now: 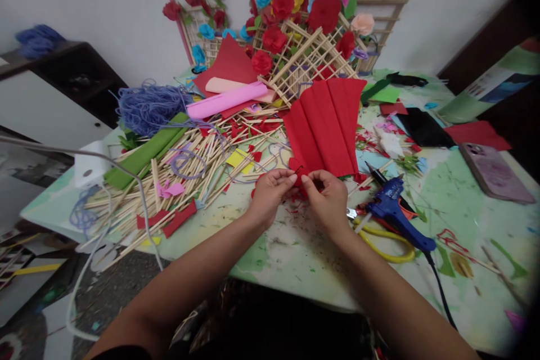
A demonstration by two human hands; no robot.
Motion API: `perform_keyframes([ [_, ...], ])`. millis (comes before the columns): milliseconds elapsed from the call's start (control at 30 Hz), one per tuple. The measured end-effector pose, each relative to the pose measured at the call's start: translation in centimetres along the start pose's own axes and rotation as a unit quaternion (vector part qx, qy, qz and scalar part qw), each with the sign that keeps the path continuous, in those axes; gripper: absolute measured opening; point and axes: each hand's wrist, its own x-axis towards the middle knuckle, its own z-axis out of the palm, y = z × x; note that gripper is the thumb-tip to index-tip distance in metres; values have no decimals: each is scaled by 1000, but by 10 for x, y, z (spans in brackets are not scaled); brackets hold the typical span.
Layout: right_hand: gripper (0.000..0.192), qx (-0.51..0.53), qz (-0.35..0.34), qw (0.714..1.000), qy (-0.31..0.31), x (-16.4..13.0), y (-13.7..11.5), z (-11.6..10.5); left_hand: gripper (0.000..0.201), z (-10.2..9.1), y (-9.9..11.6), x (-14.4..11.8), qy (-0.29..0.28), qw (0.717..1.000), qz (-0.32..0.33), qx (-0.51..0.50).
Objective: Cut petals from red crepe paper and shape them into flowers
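Observation:
My left hand (270, 194) and my right hand (327, 197) meet at the near middle of the table, both pinching a small piece of red paper (298, 178) between their fingertips. Just beyond them lies a large folded sheet of red crepe paper (327, 121), fanned out in pleats. A blue glue gun (394, 211) rests right of my right hand, lying over yellow-handled scissors (386, 242). Red paper scraps are scattered on the table under my hands.
A heap of wooden sticks (185, 171) fills the left side, with green, pink and red paper rolls and blue yarn (147, 104). At the back, stick lattices (304, 50) carry paper flowers. A phone (495, 171) lies at right. A white cable (122, 202) crosses the left edge.

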Motion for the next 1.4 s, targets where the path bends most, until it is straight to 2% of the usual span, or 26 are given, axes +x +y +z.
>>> perform_keyframes([
  [333, 13, 9, 1, 1000, 8, 2, 0, -1, 27, 0, 0, -1, -3, 1000, -6, -5],
  [500, 21, 44, 22, 999, 8, 3, 4, 2, 27, -1, 0, -1, -21, 1000, -18, -9],
  [867, 19, 68, 41, 997, 17, 2, 2, 0, 28, -1, 1, -3, -25, 999, -26, 17],
  [1033, 21, 110, 72, 991, 6, 2, 2, 0, 25, -1, 1, -2, -23, 998, -44, 37],
  [1400, 20, 122, 76, 990, 8, 2, -1, -1, 19, 0, 2, -3, -35, 998, -45, 12],
])
